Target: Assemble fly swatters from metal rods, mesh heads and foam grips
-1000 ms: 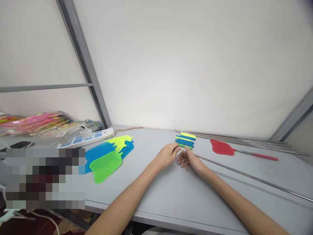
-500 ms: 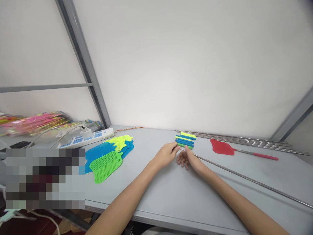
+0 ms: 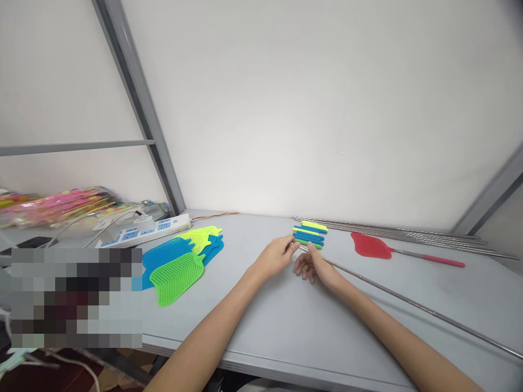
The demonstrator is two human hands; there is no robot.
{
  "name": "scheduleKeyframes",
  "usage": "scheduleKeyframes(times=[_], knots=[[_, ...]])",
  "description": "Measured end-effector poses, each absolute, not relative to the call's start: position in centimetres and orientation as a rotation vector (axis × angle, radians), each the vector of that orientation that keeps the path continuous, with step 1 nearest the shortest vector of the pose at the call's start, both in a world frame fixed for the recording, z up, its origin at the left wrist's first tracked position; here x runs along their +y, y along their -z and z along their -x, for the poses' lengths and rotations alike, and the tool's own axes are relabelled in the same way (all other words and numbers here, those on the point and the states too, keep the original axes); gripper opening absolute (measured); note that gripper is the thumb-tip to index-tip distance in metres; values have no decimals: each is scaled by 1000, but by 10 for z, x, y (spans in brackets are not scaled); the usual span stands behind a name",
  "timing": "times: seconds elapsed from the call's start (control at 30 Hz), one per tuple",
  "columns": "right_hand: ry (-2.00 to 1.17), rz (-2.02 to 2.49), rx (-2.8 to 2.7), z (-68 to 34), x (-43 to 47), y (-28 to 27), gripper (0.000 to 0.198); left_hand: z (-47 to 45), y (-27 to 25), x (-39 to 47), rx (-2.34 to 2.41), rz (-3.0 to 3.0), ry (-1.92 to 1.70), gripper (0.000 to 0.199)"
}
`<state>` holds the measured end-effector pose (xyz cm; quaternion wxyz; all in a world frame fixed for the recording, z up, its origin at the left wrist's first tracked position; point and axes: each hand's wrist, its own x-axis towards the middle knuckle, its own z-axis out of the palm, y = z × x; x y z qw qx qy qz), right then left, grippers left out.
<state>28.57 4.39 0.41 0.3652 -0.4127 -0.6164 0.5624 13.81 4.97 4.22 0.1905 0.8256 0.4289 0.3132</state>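
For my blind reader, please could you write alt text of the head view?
A left hand pinches a metal rod over a grey table, the right hand close by. At left lie mesh swatter heads; at right, a red swatter.

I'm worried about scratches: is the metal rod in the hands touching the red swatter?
Apart. The head view shows grey tabletop between the held metal rod and the red swatter, all along the swatter's length.
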Motion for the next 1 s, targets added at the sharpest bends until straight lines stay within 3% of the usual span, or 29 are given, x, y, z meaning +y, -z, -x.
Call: scheduleKeyframes(times=[0.5,1.0], knots=[[-1401,1065,-1667,-285,42,-3,61,-128,-42,57,1140,-2223,-904,42],[-1419,1039,-1636,-286,42,-6,61,-122,-50,58,1115,-2264,-857,33]])
